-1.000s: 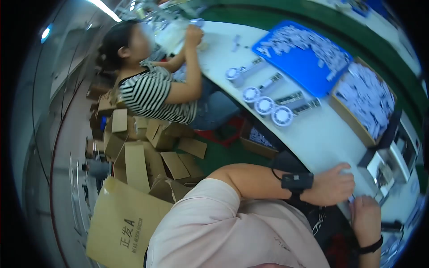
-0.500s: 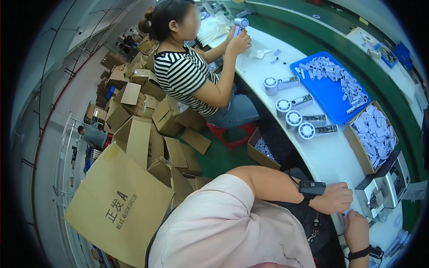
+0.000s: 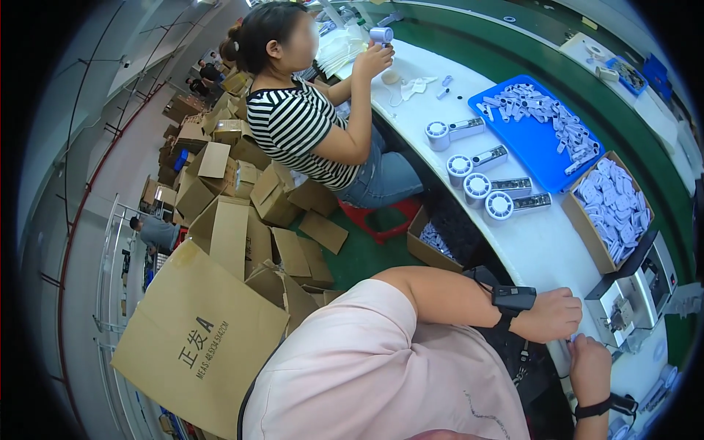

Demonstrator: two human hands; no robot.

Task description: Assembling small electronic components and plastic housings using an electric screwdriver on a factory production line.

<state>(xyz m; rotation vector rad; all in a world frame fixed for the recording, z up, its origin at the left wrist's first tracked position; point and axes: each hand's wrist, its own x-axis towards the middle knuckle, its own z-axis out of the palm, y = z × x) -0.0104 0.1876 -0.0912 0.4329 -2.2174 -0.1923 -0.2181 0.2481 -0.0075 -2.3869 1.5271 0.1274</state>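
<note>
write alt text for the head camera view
A person's left hand and right hand rest at the white table edge beside a small grey machine. Four handheld fans lie near a blue tray; a co-worker sits beyond.

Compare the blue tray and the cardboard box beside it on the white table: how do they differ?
The blue tray is shallow plastic, and its small pale parts lie mostly along its far side. The cardboard box is brown with higher walls, and white rounded pieces fill it. Both rest on the white table, side by side.
</note>
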